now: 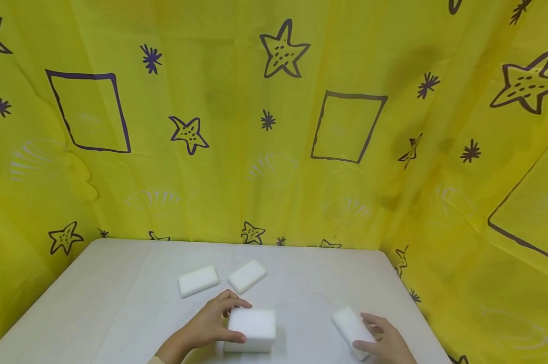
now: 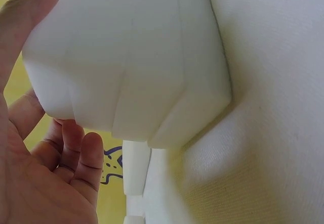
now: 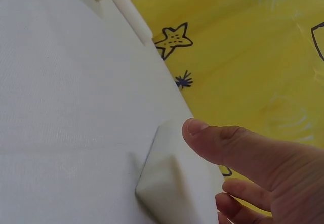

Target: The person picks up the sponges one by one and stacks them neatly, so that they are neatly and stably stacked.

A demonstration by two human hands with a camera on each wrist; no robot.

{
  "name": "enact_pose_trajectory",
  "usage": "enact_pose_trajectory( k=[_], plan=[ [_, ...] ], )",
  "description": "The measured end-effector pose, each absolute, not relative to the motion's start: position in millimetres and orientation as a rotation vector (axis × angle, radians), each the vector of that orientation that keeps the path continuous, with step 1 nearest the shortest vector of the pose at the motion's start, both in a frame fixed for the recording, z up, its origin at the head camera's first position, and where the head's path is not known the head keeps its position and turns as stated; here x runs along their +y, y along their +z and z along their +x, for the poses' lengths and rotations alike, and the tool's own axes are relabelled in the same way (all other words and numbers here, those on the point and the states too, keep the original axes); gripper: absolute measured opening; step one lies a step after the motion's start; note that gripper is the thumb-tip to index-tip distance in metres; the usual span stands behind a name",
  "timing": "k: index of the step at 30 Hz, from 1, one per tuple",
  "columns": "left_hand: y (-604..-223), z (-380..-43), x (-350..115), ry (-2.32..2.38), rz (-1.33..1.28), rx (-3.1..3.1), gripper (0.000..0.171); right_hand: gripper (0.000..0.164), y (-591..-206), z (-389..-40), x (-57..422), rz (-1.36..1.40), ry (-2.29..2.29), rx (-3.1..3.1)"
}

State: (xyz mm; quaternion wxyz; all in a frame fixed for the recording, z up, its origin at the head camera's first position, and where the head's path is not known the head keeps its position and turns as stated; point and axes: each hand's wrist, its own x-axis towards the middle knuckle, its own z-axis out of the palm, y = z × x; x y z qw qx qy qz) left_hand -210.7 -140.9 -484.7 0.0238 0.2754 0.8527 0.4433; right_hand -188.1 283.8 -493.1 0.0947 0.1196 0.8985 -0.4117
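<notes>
- Your left hand [image 1: 210, 323] curled round the stack of sponges [image 1: 251, 329], thumb at the near corner and fingers over the far edge. The left wrist view showed seams between the layers, so a one-sided squeeze could have slid one layer off the others.
- Your right hand [image 1: 385, 339] pinched the single sponge [image 1: 351, 328], thumb on its near end and fingers along its right side. That sponge lay flat on the table [image 1: 119, 303], well apart from the stack. Foam this soft gives under the fingers, so a light pinch could have let it twist or drop on the way up.
- The single sponge sat near the table's right edge; a push instead of a lift could have sent it over, toward the yellow curtain [image 1: 483, 202].
- Two more sponges [image 1: 198, 281] [image 1: 247, 276] lay just behind the stack. A wide sweep of your left forearm could have knocked them askew.
</notes>
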Motion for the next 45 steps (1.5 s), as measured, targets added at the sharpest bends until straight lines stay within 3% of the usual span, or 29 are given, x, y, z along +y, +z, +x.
enact_pose_trajectory(
  k=[45],
  plan=[
    [-488, -213, -141, 1.39, 0.878, 2.641, 0.058, 0.093, -512, -197, 280, 0.355, -1.067, 2.712]
  ],
)
